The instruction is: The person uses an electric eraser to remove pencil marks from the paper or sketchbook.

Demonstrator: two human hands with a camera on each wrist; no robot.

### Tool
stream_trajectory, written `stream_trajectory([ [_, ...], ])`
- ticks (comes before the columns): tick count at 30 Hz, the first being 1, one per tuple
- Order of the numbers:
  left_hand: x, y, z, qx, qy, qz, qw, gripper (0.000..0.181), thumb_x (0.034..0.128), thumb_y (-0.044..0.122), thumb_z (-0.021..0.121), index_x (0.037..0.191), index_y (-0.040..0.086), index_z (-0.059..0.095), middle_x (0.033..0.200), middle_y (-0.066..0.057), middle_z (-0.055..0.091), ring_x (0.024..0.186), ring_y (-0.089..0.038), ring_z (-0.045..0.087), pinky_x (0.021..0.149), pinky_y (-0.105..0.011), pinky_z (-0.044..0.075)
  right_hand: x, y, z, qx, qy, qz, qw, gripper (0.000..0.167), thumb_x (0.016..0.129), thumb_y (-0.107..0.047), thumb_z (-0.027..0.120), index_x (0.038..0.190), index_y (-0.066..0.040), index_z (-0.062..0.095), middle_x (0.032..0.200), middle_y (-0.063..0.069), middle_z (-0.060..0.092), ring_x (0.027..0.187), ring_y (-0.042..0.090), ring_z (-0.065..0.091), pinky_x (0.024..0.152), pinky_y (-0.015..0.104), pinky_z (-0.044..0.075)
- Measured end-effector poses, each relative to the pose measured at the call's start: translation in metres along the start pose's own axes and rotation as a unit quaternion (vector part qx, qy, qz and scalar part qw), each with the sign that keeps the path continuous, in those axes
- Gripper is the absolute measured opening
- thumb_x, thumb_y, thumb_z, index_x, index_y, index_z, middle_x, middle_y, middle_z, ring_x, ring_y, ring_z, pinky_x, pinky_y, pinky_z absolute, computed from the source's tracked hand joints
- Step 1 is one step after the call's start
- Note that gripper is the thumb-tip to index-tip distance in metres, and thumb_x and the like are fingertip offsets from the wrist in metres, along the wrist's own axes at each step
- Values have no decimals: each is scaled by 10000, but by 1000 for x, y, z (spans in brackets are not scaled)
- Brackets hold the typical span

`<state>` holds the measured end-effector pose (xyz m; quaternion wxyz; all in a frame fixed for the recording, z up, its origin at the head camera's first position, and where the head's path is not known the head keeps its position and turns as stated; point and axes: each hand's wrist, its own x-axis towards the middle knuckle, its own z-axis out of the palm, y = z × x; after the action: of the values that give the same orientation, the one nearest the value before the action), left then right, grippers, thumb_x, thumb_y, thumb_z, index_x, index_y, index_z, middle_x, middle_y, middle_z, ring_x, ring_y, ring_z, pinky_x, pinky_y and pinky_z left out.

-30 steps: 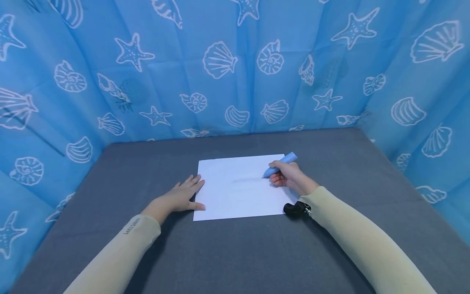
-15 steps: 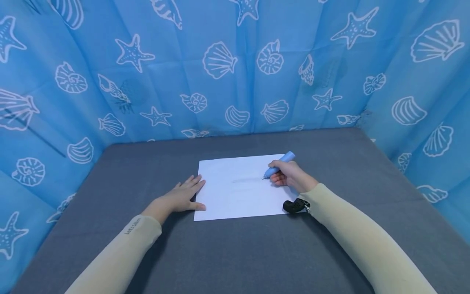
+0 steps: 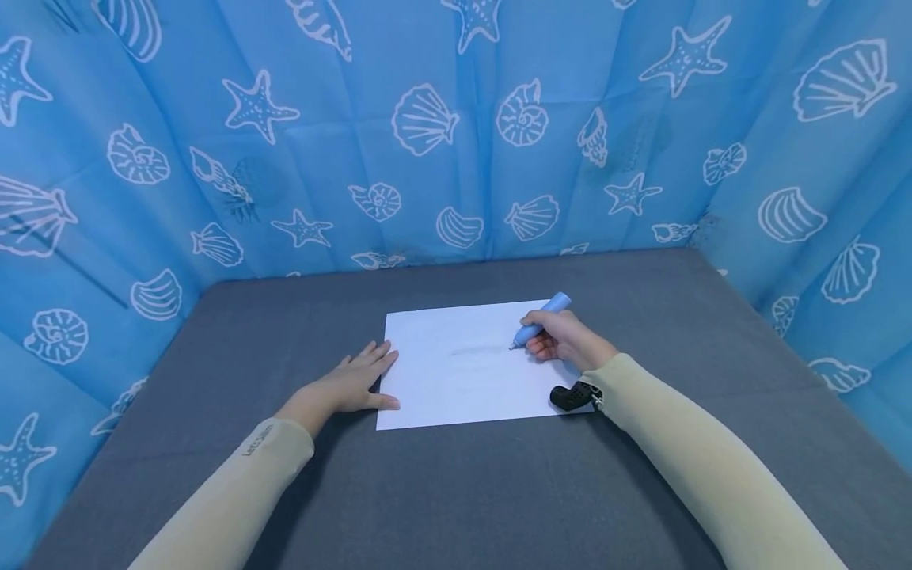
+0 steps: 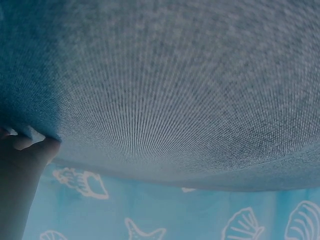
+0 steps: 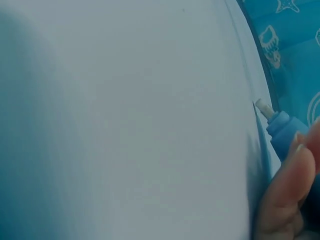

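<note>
A sheet of white paper point(image 3: 456, 388) lies on the grey cloth, with a faint grey streak point(image 3: 477, 349) across its middle. Over its right part, my right hand point(image 3: 563, 339) pinches a thick blue pen-shaped tool point(image 3: 540, 321) between thumb and fingers. The tool leans up to the right, its tip at or just above the paper near the streak's right end. In the right wrist view the tool point(image 5: 282, 127) shows a stepped blue collar and a pale, blunt tip. My left hand point(image 3: 352, 380) lies flat with spread fingers, fingertips and thumb on the paper's left edge.
Grey cloth point(image 3: 442, 491) covers the table around the paper. A blue curtain point(image 3: 321, 158) with white shells and starfish hangs behind and at both sides. A black device point(image 3: 572, 397) sits under my right wrist, over the paper's lower right corner.
The upper end of the blue tool has tilted slightly left, while its tip stays almost in place, shifting slightly down and right. My left hand and the paper keep their positions.
</note>
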<state>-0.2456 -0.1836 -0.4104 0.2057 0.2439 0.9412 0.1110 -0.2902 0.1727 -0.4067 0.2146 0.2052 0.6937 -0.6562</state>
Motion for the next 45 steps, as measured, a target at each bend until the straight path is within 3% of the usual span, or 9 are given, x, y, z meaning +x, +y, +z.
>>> stream_trajectory([
  [33,0,2,1,19,26,16,10000,961,872,578,623,1558,76,174,1622,-133,66,1474,-349,-13,1134,-602,52,1,-4,-6,-416,-175,141,9989,228,925,-206,604,842,6,593,551,25,543,446,94,499,468,212,457],
  [45,0,2,0,7,3,-57,10000,963,872,580,623,1561,86,166,1625,-125,58,1475,-345,-23,1137,-595,42,-2,0,-8,-107,-114,-99,9998,232,946,-210,592,899,17,580,562,22,553,456,92,504,480,213,470],
])
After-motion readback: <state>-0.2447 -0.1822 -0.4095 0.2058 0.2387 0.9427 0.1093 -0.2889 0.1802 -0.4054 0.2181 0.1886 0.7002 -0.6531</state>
